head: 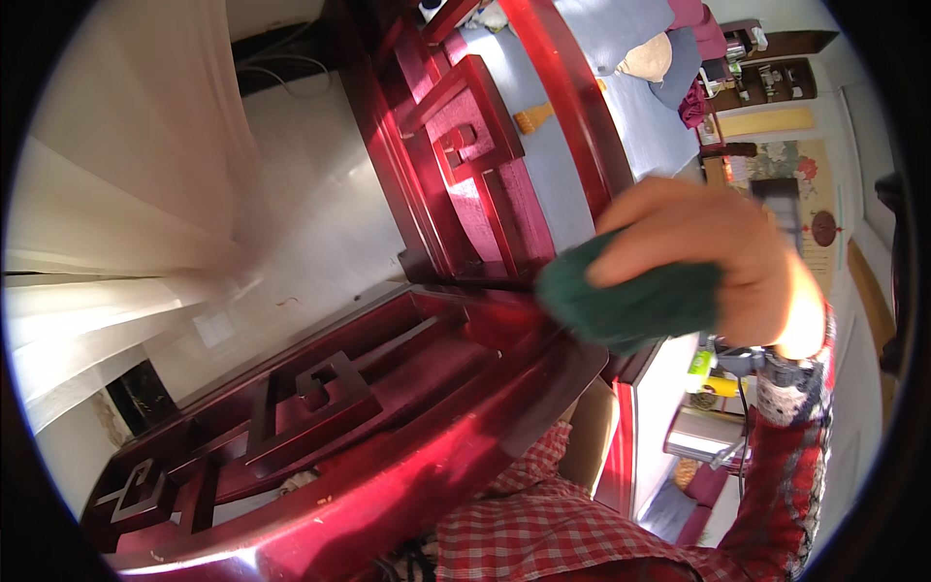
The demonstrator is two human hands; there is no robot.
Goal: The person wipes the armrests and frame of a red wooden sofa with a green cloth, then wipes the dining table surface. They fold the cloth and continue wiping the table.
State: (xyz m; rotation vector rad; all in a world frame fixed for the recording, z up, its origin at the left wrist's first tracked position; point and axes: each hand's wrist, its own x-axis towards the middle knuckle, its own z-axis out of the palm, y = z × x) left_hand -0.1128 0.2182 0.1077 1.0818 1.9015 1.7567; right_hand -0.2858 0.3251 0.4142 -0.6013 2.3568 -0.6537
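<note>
My right hand [698,254], blurred, holds a dark green cloth [640,298] bunched under the fingers. The cloth hangs over the corner where two glossy red wooden backrests of a sofa meet; whether it touches the wood, I cannot tell. Below it curves the broad top rail [465,451] of the nearer backrest, with square openwork fretwork [313,407] beneath. Another red rail [574,94] runs away above the hand, beside a second fretwork panel [465,124]. My left hand is out of view.
Pale curtains [131,145] hang at the left, by a light floor or wall surface [327,182]. Blue-grey seat cushions [647,116] and a beige pillow [647,58] lie beyond the far rail. A red-and-white checked apron [553,524] covers my front, close to the near rail.
</note>
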